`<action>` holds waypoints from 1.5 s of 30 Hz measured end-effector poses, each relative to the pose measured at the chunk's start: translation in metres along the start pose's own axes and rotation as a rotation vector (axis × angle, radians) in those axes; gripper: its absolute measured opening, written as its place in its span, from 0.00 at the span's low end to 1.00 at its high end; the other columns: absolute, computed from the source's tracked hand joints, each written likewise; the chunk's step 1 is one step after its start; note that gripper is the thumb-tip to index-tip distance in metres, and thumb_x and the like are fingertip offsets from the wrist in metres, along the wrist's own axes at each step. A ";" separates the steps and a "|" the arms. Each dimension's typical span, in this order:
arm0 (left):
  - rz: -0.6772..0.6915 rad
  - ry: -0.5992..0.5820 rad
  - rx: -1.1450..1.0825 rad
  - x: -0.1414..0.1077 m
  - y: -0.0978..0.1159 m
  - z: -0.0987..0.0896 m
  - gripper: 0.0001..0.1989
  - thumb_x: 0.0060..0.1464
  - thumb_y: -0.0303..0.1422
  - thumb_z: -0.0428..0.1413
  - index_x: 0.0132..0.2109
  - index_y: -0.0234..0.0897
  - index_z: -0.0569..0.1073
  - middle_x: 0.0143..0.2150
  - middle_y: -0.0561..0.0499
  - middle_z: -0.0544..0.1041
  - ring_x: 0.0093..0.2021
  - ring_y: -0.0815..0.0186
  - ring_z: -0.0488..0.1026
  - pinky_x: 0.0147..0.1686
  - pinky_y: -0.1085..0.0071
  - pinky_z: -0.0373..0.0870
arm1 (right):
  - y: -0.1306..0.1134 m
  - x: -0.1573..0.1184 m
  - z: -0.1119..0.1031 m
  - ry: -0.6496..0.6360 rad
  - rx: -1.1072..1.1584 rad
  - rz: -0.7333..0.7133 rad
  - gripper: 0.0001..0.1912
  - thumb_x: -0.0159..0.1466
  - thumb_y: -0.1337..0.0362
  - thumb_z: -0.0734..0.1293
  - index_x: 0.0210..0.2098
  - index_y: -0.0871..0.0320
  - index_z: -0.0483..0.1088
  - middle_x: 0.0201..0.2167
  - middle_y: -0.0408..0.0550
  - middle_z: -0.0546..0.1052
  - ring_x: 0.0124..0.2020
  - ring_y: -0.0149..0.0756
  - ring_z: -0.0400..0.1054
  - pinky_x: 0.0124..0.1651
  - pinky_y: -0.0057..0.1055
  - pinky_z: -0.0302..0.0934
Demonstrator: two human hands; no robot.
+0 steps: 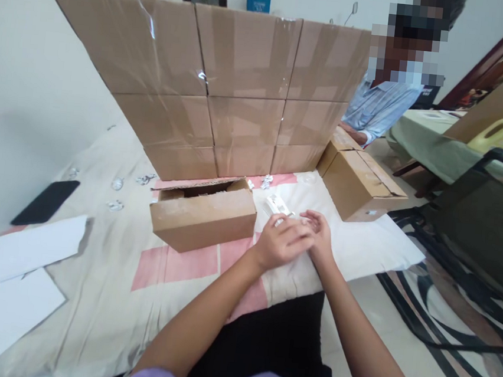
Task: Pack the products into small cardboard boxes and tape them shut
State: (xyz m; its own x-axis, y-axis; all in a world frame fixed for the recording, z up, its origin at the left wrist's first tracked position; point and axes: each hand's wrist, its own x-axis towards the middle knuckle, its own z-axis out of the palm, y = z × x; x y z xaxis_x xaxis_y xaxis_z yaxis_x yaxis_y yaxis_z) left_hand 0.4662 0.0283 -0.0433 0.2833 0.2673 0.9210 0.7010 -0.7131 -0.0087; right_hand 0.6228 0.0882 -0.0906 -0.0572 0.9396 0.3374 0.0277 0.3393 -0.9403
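My left hand (pixel 282 240) and my right hand (pixel 318 235) meet over the near right part of the cloth-covered table. Both have curled fingers, the left ones lying across toward the right palm. Whatever is between them is hidden. Just beyond my left fingertips lies a small white object (pixel 278 205) with grey marks; its kind is unclear. To the left of my hands stands an open cardboard box (pixel 206 222) with its contents mostly in shadow. Crumpled paper balls (pixel 267 182) rest behind the white object.
A wall of taped cardboard boxes (pixel 249 75) rises at the back. Another carton (pixel 358 184) sits at the right, near a person (pixel 382 103) in a light blue shirt. White sheets (pixel 18 302) and a dark flat object (pixel 45 201) lie left. A chair (pixel 480 216) stands right.
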 end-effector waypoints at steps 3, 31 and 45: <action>-0.157 0.014 -0.087 0.015 0.017 -0.050 0.04 0.63 0.29 0.58 0.41 0.43 0.76 0.39 0.56 0.82 0.41 0.68 0.76 0.50 0.65 0.62 | -0.021 0.006 0.016 -0.010 -0.057 -0.133 0.19 0.63 0.55 0.71 0.51 0.52 0.67 0.51 0.53 0.76 0.37 0.38 0.72 0.36 0.36 0.69; -1.202 -0.568 0.223 -0.003 -0.115 -0.243 0.23 0.50 0.49 0.64 0.51 0.46 0.78 0.74 0.45 0.56 0.75 0.44 0.48 0.71 0.40 0.47 | -0.055 0.040 0.148 -0.460 0.274 -0.270 0.20 0.59 0.72 0.56 0.49 0.53 0.67 0.48 0.49 0.76 0.55 0.43 0.70 0.66 0.49 0.58; -1.370 -0.187 -0.008 -0.036 -0.124 -0.219 0.21 0.52 0.48 0.61 0.49 0.42 0.76 0.54 0.47 0.78 0.57 0.53 0.73 0.56 0.60 0.69 | -0.061 0.029 0.150 -0.450 0.207 -0.304 0.19 0.60 0.72 0.56 0.45 0.52 0.71 0.47 0.49 0.78 0.64 0.45 0.64 0.68 0.50 0.56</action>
State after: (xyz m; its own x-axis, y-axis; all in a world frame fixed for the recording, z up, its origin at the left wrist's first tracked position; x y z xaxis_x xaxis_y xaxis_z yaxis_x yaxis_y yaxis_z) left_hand 0.2256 -0.0343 0.0094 -0.5394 0.8324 0.1271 0.4848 0.1836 0.8551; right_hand 0.4700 0.0880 -0.0305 -0.4522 0.6747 0.5834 -0.2494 0.5323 -0.8090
